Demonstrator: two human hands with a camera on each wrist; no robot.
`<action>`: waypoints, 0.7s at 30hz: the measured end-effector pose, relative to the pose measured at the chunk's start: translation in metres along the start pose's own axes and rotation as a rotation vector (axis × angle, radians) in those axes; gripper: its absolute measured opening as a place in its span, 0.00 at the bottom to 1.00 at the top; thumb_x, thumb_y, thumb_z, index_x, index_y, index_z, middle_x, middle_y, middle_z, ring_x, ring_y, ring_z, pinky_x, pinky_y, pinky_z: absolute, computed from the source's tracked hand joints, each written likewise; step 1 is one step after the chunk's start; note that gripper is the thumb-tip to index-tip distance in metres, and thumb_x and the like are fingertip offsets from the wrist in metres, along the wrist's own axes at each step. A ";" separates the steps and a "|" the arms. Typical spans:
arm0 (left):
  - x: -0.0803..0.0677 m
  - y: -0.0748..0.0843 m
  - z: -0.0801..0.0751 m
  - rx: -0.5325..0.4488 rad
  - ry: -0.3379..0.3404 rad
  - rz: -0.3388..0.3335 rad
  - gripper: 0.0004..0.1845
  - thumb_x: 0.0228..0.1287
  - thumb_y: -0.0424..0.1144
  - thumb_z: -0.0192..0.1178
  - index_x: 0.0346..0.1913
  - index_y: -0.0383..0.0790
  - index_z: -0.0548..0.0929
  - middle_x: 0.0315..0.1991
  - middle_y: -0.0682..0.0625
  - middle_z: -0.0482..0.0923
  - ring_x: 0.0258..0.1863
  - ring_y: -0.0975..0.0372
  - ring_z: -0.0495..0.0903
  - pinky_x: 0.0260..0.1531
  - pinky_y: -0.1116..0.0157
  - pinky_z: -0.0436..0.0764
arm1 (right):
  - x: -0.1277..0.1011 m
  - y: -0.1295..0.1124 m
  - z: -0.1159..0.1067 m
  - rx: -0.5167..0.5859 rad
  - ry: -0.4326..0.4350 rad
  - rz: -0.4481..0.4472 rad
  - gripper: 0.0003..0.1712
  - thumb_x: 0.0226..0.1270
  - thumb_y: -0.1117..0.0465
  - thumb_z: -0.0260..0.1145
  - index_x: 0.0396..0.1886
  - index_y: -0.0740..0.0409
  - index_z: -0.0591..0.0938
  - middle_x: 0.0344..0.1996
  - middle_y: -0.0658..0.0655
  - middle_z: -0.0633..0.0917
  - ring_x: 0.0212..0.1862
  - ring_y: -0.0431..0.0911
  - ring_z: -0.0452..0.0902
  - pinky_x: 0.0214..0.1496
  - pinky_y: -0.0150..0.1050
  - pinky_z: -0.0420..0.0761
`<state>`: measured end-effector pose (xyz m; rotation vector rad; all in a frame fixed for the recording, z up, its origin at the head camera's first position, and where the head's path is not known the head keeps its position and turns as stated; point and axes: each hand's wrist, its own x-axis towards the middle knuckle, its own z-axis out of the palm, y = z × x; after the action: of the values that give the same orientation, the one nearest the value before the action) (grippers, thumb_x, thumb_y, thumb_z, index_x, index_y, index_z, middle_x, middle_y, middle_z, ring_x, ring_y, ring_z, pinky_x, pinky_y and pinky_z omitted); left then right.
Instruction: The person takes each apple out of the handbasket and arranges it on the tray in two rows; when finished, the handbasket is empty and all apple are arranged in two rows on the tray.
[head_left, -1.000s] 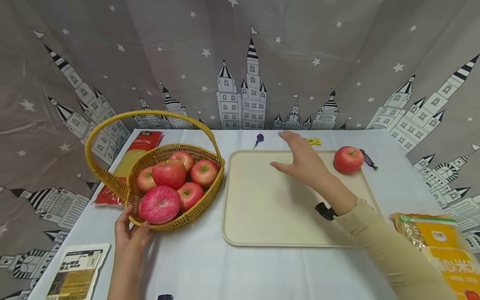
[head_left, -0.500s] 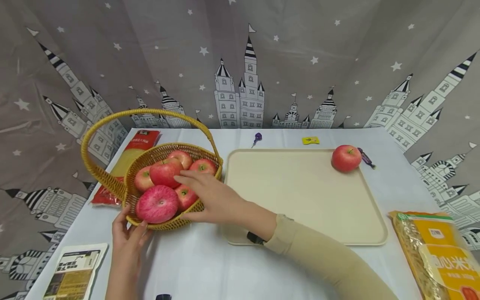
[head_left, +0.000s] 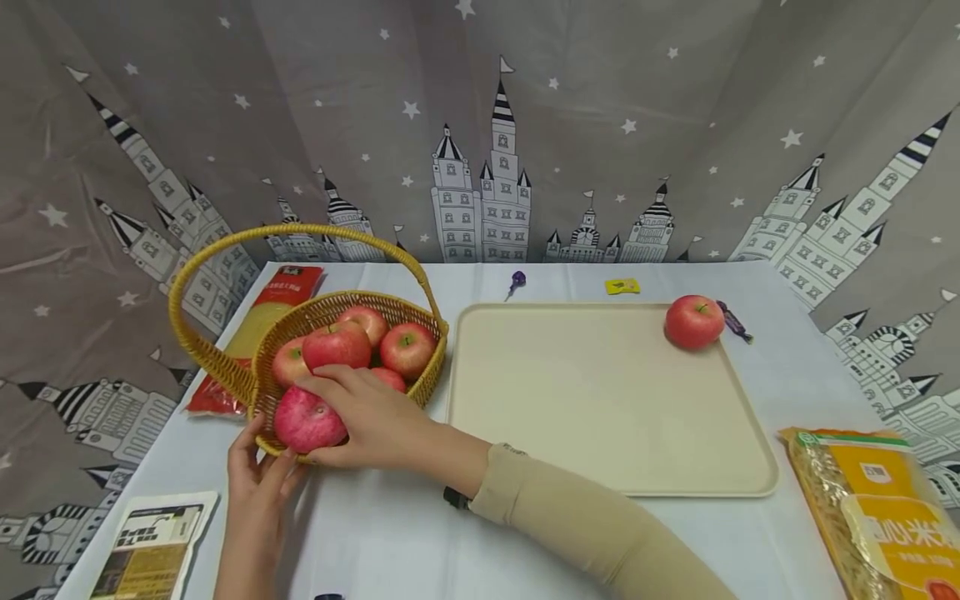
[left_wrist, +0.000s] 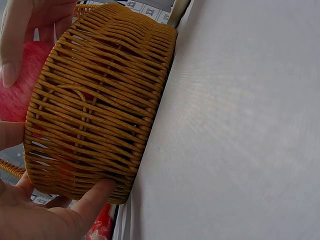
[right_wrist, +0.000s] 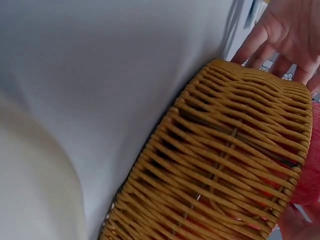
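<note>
A yellow wicker basket [head_left: 429, 382] with a tall handle stands left of centre, several red apples inside. At its near left end my left hand [head_left: 255, 500] grips the rim; the left wrist view shows one digit pressed to the woven wall [left_wrist: 100, 110] and others at the rim. Over the basket's front, my right hand [head_left: 378, 421] holds a deep-pink apple [head_left: 302, 421], fingers over its top and thumb by the near rim. This apple is still within the basket. The right hand partly covers a redder apple [head_left: 388, 379] behind.
Right of the basket lies a beige tray [head_left: 600, 400], with one apple [head_left: 693, 322] at its far right corner. Behind are a purple lollipop [head_left: 517, 282], a yellow packet [head_left: 622, 286] and a purple-wrapped candy [head_left: 734, 321]. Food bags [head_left: 873, 508] flank the table.
My right hand has come from above the tray leftward to the basket and now grasps the deep-pink apple. My left hand stays at the basket's rim.
</note>
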<state>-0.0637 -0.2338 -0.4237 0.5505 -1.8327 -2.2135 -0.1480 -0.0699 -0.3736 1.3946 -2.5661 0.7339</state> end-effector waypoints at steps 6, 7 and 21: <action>0.000 0.001 0.001 0.028 0.000 -0.020 0.33 0.72 0.35 0.53 0.73 0.53 0.50 0.75 0.47 0.38 0.66 0.55 0.58 0.41 0.77 0.78 | -0.006 0.003 -0.025 0.051 0.087 0.006 0.44 0.54 0.41 0.72 0.69 0.49 0.67 0.66 0.51 0.68 0.63 0.43 0.65 0.63 0.29 0.66; 0.000 0.002 0.001 0.035 0.002 -0.024 0.34 0.72 0.35 0.53 0.73 0.53 0.50 0.76 0.47 0.37 0.67 0.54 0.56 0.41 0.78 0.78 | -0.009 0.005 -0.033 0.064 0.109 0.005 0.45 0.54 0.42 0.73 0.69 0.50 0.67 0.66 0.51 0.68 0.63 0.44 0.65 0.62 0.31 0.68; -0.001 0.000 -0.002 -0.020 -0.030 0.004 0.32 0.72 0.32 0.51 0.72 0.52 0.51 0.74 0.45 0.39 0.67 0.56 0.56 0.43 0.77 0.78 | -0.111 0.113 -0.137 0.057 0.360 0.276 0.45 0.49 0.55 0.78 0.67 0.56 0.68 0.61 0.57 0.72 0.61 0.50 0.67 0.54 0.48 0.79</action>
<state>-0.0617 -0.2353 -0.4239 0.5123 -1.8228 -2.2469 -0.1935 0.1304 -0.3313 0.8303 -2.4818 1.0014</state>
